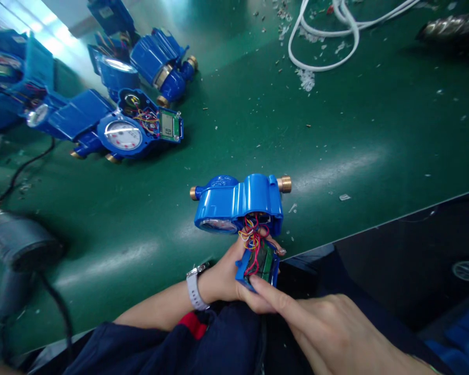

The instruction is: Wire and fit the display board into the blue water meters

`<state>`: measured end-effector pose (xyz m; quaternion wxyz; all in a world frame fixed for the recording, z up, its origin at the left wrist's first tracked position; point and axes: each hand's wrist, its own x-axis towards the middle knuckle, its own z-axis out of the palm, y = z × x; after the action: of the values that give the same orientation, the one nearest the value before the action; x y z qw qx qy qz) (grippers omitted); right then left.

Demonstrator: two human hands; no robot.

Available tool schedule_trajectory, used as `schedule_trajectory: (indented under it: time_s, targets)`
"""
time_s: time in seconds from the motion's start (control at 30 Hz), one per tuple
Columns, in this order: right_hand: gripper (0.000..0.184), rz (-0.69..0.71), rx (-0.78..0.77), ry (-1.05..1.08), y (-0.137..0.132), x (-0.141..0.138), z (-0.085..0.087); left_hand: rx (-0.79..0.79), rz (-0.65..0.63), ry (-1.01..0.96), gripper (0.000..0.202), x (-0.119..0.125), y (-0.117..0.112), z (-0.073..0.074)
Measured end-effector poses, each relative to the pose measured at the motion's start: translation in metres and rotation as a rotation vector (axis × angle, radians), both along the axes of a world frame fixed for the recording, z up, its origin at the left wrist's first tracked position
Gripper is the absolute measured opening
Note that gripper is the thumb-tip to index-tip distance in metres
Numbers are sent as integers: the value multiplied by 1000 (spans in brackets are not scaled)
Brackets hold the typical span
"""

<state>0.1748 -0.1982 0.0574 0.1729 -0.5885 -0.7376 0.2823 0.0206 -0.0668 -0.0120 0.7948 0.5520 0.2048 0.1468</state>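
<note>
Partly hidden behind the small box, our left hand grips it beside the blue meter on the table. Our right hand touches the box with an extended index finger; we cannot tell how its other fingers curl.

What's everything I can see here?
Nearest meter: one, blue, bench front
Open casing: one, blue, meter's near side
Wires: many, multicoloured, between these
Other meters: several, blue, upper left
Bench: one, green, under meters
Looped cable: one, white, top right
Scraps: many, mostly white, across bench
Metal-tipped object: one, dark, right edge
Blurred tool: one, grey, lower left
Cords: at least two, black, left
Blurred shapes: uncountable, blue, lower right
Wristwatch: one, pale strap, left wrist
Left hand: one, bare, holding casing
Right hand: one, bare, at casing
</note>
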Motion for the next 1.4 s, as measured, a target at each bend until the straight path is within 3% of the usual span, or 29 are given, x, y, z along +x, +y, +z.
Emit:
schedule_trajectory:
  time_s: [0.1,0.2,0.5,0.67,0.73,0.83,0.9,0.97,1.07,1.27,1.4]
  targets:
    - [71,9,-16,77,4,3,0,-54,-16,-27,95,1,0,0]
    - [65,13,5,119,8,9,4,-57,-29,-27,95,1,2,1]
    - [71,104,82,-66,5,19,16,30,-41,-6,96,-3,4,3]
    - [65,26,144,-87,10,15,15,57,-112,-45,90,-3,8,5]
    - [56,-59,64,67,14,14,16,10,-162,-115,94,-3,10,6]
    - [34,-301,-277,526,17,15,19,-160,-267,-160,94,-5,13,9]
    - [34,-502,-513,872,16,18,17,-270,-336,-146,94,-8,14,11]
    - [39,-642,-629,1147,12,22,12,-351,-359,-141,99,-12,14,15]
    - [38,-665,-666,1323,1,26,1,-477,-261,-116,97,-22,9,24]
    - [61,-550,-846,1307,-20,28,-10,-534,171,-13,71,-41,-12,42]
    - [56,-536,-739,1126,-19,29,-7,-473,425,104,58,-44,-25,43]
